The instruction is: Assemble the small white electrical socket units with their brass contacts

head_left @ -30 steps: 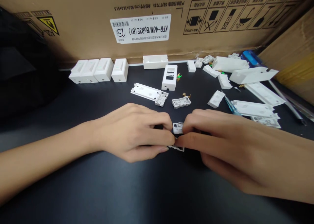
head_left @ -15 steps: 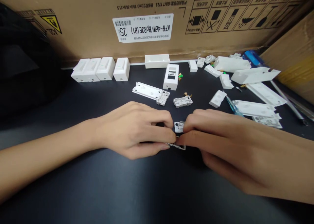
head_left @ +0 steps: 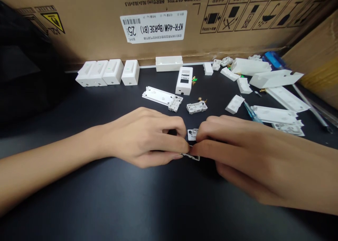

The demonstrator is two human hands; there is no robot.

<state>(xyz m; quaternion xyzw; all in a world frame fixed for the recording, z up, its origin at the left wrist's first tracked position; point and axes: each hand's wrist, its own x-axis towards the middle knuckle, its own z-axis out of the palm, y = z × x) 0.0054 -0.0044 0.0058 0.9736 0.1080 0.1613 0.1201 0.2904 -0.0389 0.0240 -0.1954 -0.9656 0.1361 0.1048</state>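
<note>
Near the middle of the black tabletop, my left hand (head_left: 153, 139) pinches a small white open-topped plastic housing (head_left: 194, 157) between thumb and bent fingers. From the other side my right hand (head_left: 227, 142) is closed on the same housing, its fingertips meeting those of the left. Most of the housing is covered by fingers, and any smaller part inside it is hidden. Just beyond lies another white plastic part (head_left: 192, 134), partly behind the right fingers. Farther out are a moulded white switch base (head_left: 196, 107) with brass contacts (head_left: 202, 100) and a white switch cover (head_left: 184, 81) with rectangular openings.
Several white switch boxes (head_left: 114, 72) line the back left. A long white backplate (head_left: 158, 95) lies left of centre. At right are white covers (head_left: 276, 79), loose plastic parts and a blue screwdriver (head_left: 252, 112). A large cardboard box (head_left: 92, 26) rises behind; a black bag (head_left: 26, 65) sits left.
The whole view has shifted very slightly. Both hands keep nearly the same grip on the small housing, with little visible movement.
</note>
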